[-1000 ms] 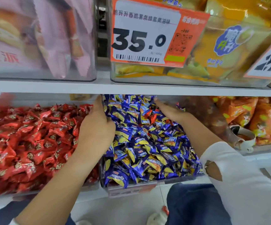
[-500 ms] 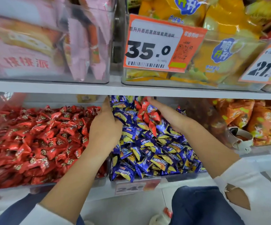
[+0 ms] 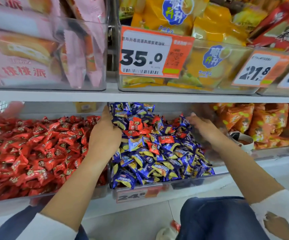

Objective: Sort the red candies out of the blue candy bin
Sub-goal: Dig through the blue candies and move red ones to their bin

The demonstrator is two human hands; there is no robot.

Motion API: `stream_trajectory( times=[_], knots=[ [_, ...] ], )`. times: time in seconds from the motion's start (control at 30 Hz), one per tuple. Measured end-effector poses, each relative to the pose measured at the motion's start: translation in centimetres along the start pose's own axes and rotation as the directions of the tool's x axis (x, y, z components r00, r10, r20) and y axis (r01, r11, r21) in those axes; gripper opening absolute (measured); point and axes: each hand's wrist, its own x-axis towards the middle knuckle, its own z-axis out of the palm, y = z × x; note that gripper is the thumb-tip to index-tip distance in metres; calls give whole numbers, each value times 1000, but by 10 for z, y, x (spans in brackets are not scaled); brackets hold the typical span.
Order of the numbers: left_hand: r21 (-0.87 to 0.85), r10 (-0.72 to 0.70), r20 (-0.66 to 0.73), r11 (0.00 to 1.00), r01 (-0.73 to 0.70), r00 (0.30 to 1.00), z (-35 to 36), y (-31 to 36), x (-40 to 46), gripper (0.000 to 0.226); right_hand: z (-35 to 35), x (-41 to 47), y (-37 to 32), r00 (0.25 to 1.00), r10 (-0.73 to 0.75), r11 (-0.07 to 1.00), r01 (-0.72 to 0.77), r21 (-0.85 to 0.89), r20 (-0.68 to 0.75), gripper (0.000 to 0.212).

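Centre frame: clear plastic bin of blue-wrapped candies, red-wrapped candies exposed; left hand and blurred right hand resting open-fingered, gripping nothing visible.

Blue candies and red candies: glossy, crinkled foil-like wrappers. Bin: clear, smooth plastic. Shelf: matt white. Price tag: smooth printed card. Sleeve: white cloth.

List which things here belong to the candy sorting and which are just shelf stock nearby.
Job:
blue bin
stray red candies among the blue candies
red bin
left hand and right hand, both in the blue bin

Bystanders:
pink packs
yellow bags
orange bags
scoop
price tags
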Motion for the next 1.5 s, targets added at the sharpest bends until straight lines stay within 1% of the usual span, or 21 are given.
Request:
stream_trajectory(
  times=[0.07,0.13,0.23,0.27,0.3,0.4,0.53,0.63,0.73,0.8,0.87,0.97,1.0,1.07,1.17,1.23,1.33,1.5],
  knots=[
    [21,-6,-3,1000,6,1000,1,0,1,75,0,7,10,988,150,989,-150,13,24,61],
    [26,2,-8,1000,-2,1000,1,0,1,74,8,11,11,972,227,974,-225,-30,63,66],
    [26,5,-15,1000,-5,1000,4,-1,3,73,25,15,3,953,285,946,-264,-189,99,71],
    [31,2,-19,1000,-2,1000,4,-1,4,73,30,16,-3,948,293,944,-267,-196,122,72],
    [42,1,-21,999,0,1000,5,-1,4,73,36,17,-9,942,297,948,-272,-164,156,72],
    [64,0,-23,998,1,1000,5,1,3,74,46,15,-23,938,246,969,-244,-40,245,66],
    [83,7,-30,997,-5,1000,5,2,4,74,54,20,-33,944,191,980,-201,10,269,74],
    [67,-1,-32,998,4,999,4,1,5,74,60,17,-43,947,107,987,-138,83,303,66],
    [37,-6,-22,999,7,1000,4,-1,4,75,65,8,-53,935,55,996,-74,42,349,68],
    [14,1,-23,1000,0,1000,5,-2,4,74,67,1,-57,936,25,999,-36,26,350,65],
    [-28,-7,-34,1000,6,999,6,-3,5,66,68,-8,-60,943,-38,998,21,54,329,63],
    [-72,-27,-42,997,24,999,6,-3,6,52,70,-27,-62,934,-168,986,158,57,315,52],
    [-82,-26,-43,996,22,999,6,-2,5,50,72,-34,-61,924,-218,975,220,31,313,53],
    [-95,-24,-42,995,20,999,6,-1,3,49,80,-44,-59,909,-299,939,334,-79,289,66],
    [-96,-26,-34,995,22,999,7,-3,4,51,99,-55,-54,904,-377,858,423,-293,199,85],
    [-93,-9,-44,996,5,999,9,-4,5,50,111,-62,-52,884,-448,794,463,-394,135,94],
    [-89,2,-62,996,-7,998,12,-6,9,51,121,-62,-51,862,-495,735,483,-476,110,94],
    [-54,-14,-47,998,12,999,12,-10,10,54,127,-49,-44,836,-538,638,487,-597,107,89]
  ],
)
